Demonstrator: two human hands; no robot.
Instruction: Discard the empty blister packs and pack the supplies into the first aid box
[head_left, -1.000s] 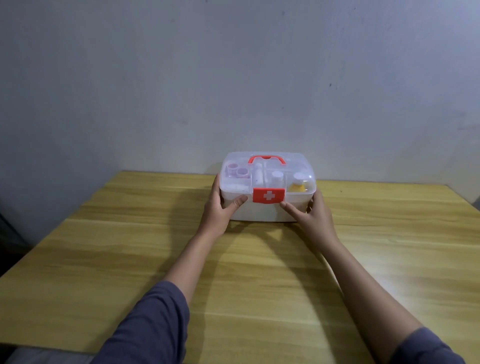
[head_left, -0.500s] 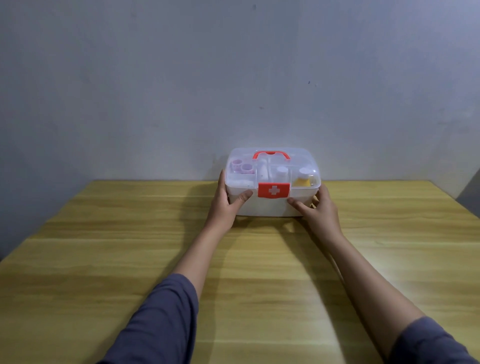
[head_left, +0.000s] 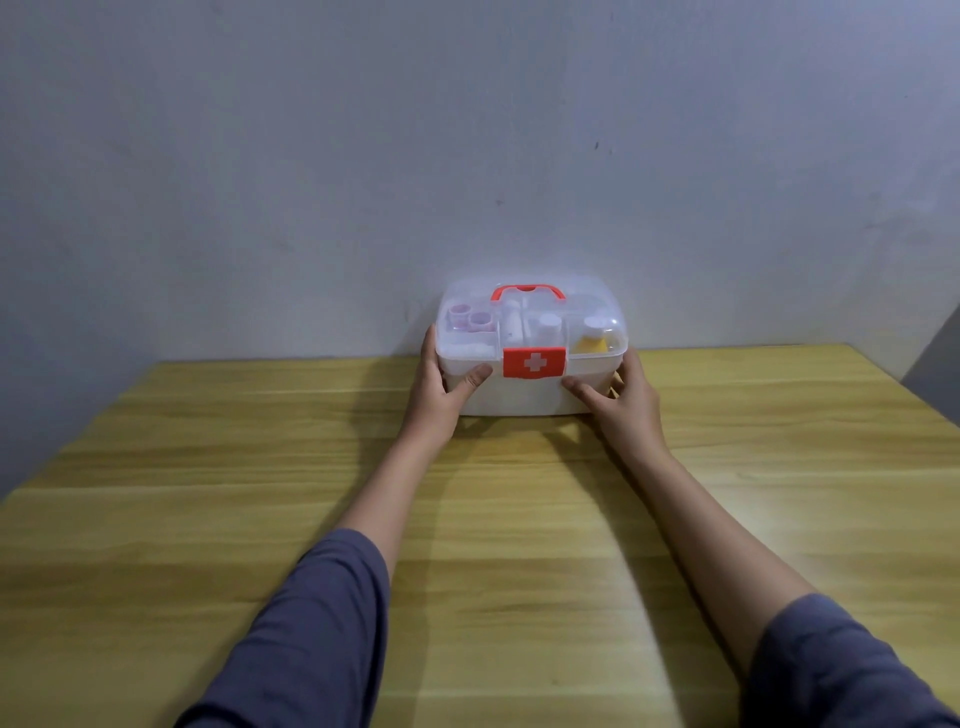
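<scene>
i have the first aid box (head_left: 524, 395) between my two hands at the centre of the frame, a little above the middle. its clear lid is down, the red latch (head_left: 533, 362) with its white cross faces me, and the red handle (head_left: 528, 290) lies across the top. my left hand (head_left: 441, 387) is clamped on the box's left end, thumb pressed to the front wall; my right hand (head_left: 626, 400) is clamped on the right end the same way. through the lid i can see small pale caps and something yellow at the right, too blurred to name. the box sits on a wooden table (head_left: 208, 519) with yellowish grain that fills the lower half of the frame. its back is close to a plain grey-white wall (head_left: 363, 156) that takes up the whole upper half. my dark blue sleeves (head_left: 311, 634) enter from the bottom edge.
</scene>
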